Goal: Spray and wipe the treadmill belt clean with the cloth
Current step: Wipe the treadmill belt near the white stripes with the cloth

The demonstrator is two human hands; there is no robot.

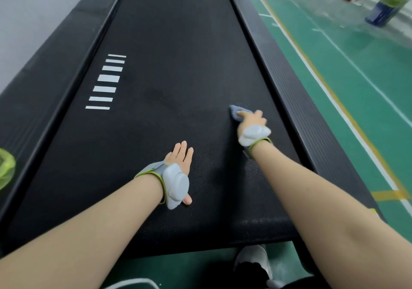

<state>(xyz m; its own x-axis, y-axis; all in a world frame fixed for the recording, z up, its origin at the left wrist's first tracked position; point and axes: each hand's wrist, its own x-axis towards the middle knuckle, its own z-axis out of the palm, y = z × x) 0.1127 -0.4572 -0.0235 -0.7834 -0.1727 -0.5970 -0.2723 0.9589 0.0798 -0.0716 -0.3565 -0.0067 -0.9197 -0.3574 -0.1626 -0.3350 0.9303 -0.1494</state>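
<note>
While the left hand [180, 161] lies flat, fingers straight, on the finely textured black treadmill belt [178, 43], the right hand [252, 121] presses a crumpled blue-grey cloth [235, 111] near the belt's right edge, fingers spread.

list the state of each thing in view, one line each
treadmill belt: faint dark patch near the middle, possibly damp
cloth: bunched, lying on the belt under the right hand
right hand: presses the cloth down near the belt's right edge
left hand: rests flat on the belt, fingers straight, holds nothing
green object: at the left edge, too blurred to tell
</note>
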